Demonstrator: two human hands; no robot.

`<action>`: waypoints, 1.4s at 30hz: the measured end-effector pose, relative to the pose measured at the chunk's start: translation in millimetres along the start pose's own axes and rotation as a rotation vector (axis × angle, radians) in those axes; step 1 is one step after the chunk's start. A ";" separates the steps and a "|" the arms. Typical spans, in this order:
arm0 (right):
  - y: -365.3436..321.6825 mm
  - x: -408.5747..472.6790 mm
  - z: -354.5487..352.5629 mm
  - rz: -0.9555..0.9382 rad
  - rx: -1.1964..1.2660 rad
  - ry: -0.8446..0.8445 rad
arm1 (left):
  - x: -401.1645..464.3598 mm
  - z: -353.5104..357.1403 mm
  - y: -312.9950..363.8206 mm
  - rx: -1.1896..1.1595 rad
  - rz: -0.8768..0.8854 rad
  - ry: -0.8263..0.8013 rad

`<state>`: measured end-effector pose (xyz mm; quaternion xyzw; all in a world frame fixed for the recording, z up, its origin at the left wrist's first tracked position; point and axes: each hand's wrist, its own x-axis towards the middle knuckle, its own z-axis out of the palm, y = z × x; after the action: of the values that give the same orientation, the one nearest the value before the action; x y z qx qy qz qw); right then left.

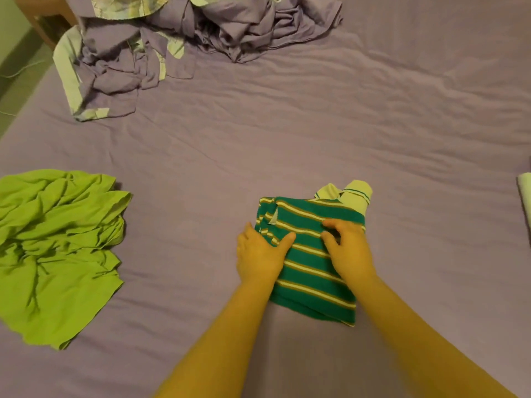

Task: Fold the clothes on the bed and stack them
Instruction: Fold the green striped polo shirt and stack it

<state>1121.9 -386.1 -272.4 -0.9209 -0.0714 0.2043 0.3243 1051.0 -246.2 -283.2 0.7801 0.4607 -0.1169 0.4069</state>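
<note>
Striped shirt folded on bed, both hands' fingers gripping its edges

Folded green knit polo shirt with cream and olive stripes — lying on the wrinkled purple bed sheet, pale collar at its far end. Left hand gripping its left edge, thumb on top; right hand pressing on it with curled fingers. Crumpled lime-green garment lying well to the left. Heaped purple bedding with pale patterned trim — sitting at the far side.
</note>
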 end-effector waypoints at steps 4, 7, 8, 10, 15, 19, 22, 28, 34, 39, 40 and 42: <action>24.3 -25.8 -3.3 0.181 -0.048 0.200 | 4.3 5.7 -0.2 -0.025 -0.142 -0.020; 22.5 -35.7 0.6 0.442 0.272 0.145 | 10.0 4.5 1.8 -0.162 -0.188 -0.134; 22.8 -36.8 2.7 0.494 0.341 0.114 | 10.0 3.8 2.7 -0.196 -0.174 -0.182; 23.5 -37.1 4.2 0.588 0.469 0.058 | 10.4 5.1 1.4 -0.288 -0.140 -0.244; 24.4 -33.4 -14.7 0.716 0.907 -0.133 | -2.1 1.6 4.2 -0.677 -0.287 -0.407; 33.4 -34.6 -39.4 0.658 0.996 -0.175 | -20.1 -1.6 20.1 -0.797 -0.292 -0.456; 41.1 -42.0 -69.5 0.629 1.017 -0.196 | -40.7 -3.5 40.3 -0.825 -0.255 -0.492; 53.8 -60.7 -172.4 0.539 1.013 -0.156 | -108.7 1.2 118.8 -0.748 -0.084 -0.573; 94.4 -85.7 -315.5 0.367 0.975 -0.066 | -203.3 42.7 222.5 -0.700 0.068 -0.615; 143.1 -99.7 -429.4 0.257 0.882 0.030 | -276.3 98.2 299.5 -0.682 0.179 -0.641; 153.5 -101.0 -448.4 0.245 0.873 0.040 | -287.2 109.4 312.8 -0.669 0.204 -0.649; 173.1 -102.6 -484.1 0.232 0.869 0.062 | -306.3 129.6 338.5 -0.646 0.247 -0.666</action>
<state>1233.4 -823.1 -5.1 -0.7068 0.1342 0.2228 0.6579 1183.5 -616.3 -17.3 0.5829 0.2218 -0.1623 0.7647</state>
